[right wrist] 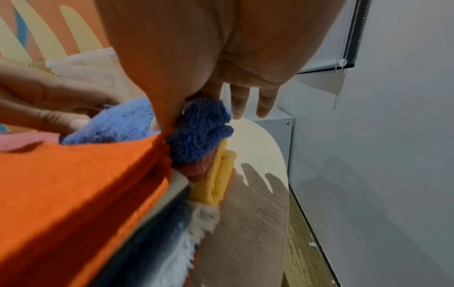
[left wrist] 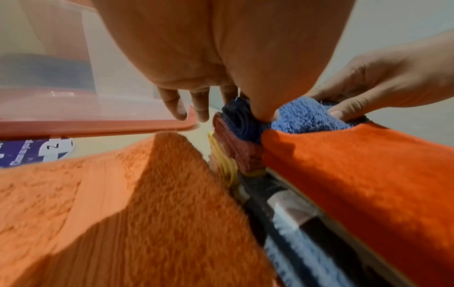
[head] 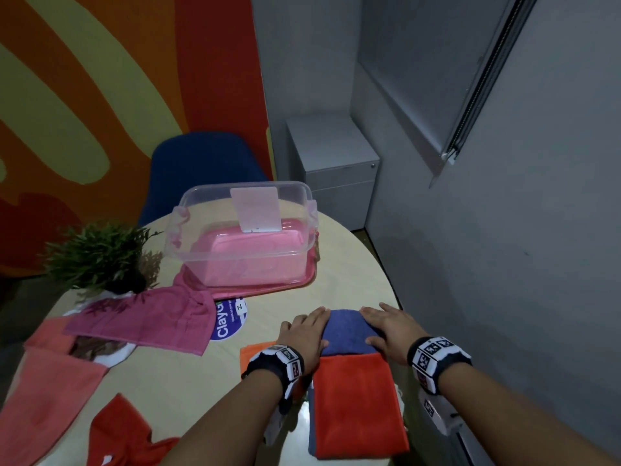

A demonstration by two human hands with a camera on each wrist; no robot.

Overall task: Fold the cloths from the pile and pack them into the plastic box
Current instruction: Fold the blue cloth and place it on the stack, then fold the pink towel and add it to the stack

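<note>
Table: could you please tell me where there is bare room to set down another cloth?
Bare tabletop lies between the plastic box and the folded stack, and again between the pink cloth, the red cloth and the orange cloth. The left side, round the plant, is crowded.

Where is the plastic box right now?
In the head view the plastic box stands at the far side of the table, on a pink lid, right of the potted plant and in front of the blue chair.
</note>
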